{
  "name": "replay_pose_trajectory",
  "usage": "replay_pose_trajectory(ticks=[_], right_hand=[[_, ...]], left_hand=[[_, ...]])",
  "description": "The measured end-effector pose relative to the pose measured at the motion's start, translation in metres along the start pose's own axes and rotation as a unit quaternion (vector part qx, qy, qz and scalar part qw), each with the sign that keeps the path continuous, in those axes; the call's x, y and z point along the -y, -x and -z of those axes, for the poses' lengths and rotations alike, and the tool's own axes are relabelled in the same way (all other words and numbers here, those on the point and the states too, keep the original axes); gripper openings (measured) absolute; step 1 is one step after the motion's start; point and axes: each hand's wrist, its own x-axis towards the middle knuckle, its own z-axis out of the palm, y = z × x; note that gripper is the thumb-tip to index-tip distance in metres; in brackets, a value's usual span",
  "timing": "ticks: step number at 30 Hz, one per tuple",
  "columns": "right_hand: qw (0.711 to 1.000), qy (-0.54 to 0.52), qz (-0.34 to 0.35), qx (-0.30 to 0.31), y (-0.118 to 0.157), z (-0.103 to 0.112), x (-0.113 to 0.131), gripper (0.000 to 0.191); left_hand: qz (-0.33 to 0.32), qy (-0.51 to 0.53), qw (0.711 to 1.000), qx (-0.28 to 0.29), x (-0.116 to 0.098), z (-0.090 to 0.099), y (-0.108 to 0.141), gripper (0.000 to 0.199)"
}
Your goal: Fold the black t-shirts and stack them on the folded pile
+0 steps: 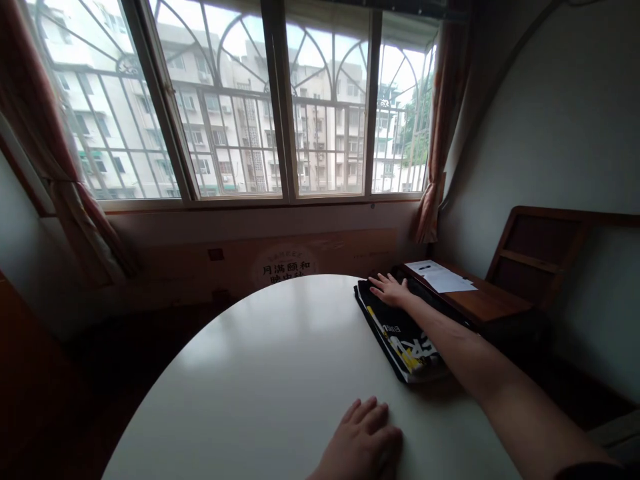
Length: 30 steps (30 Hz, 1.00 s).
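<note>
A folded black T-shirt [406,327] with white and yellow print lies near the right edge of the round white table [260,360]. White layers show along its lower edges; whether they belong to the same garment I cannot tell. My right hand [391,291] is flat on the far end of the T-shirt, fingers spread, and its forearm crosses above the cloth's right side. On the tabletop nearer to me rests my left hand [364,437], palm down with fingers slightly bent and nothing visible in it. It is apart from the T-shirt.
White papers [443,275] lie on a brown wooden surface [495,300] beyond the table's right edge, by a wooden chair back [535,250]. A printed cardboard panel [350,250] stands below the barred window [240,120]. Tied curtains [433,200] hang at both sides.
</note>
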Motion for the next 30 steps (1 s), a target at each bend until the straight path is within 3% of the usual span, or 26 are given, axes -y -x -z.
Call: replay_pose_trajectory(ticks=[3,6,9,11,14,16,18,21,23,25,30], right_hand=[[0.999,-0.030,0.005,0.015,-0.005,-0.002,0.013,0.060],[0.996,-0.080,0.009,-0.025,-0.005,0.011,0.028,0.058],[0.980,-0.156,0.046,-0.111,0.005,0.031,0.059,0.058],[0.959,-0.216,0.074,-0.167,0.021,0.032,0.088,0.059],[0.926,-0.288,0.088,-0.226,0.060,0.003,0.133,0.068],[0.915,-0.313,0.092,-0.236,0.091,-0.032,0.155,0.065],[0.917,-0.316,0.111,-0.216,0.118,-0.067,0.167,0.053],[0.958,-0.216,0.162,-0.097,0.147,-0.101,0.172,0.056],[0.973,-0.146,0.175,-0.039,0.156,-0.106,0.172,0.060],[0.978,-0.112,0.173,-0.025,0.159,-0.103,0.172,0.058],[0.979,-0.092,0.180,-0.021,0.158,-0.094,0.174,0.054]], left_hand=[[0.002,0.019,1.000,-0.005,0.000,0.002,0.001,0.040],[-0.001,0.071,0.997,-0.033,-0.002,0.005,0.004,0.033],[0.031,0.165,0.979,-0.111,-0.002,0.012,0.006,0.029],[0.080,0.213,0.956,-0.185,0.001,0.022,0.007,0.028],[0.165,0.207,0.920,-0.291,0.012,0.045,0.011,0.036],[0.220,0.116,0.914,-0.320,0.025,0.063,0.016,0.038],[0.280,-0.041,0.911,-0.300,0.042,0.080,0.024,0.037],[0.396,-0.210,0.870,-0.206,0.070,0.091,0.036,0.051],[0.456,-0.210,0.856,-0.123,0.085,0.089,0.040,0.056],[0.476,-0.180,0.859,-0.059,0.095,0.083,0.041,0.058],[0.473,-0.177,0.862,-0.040,0.103,0.073,0.037,0.058]])
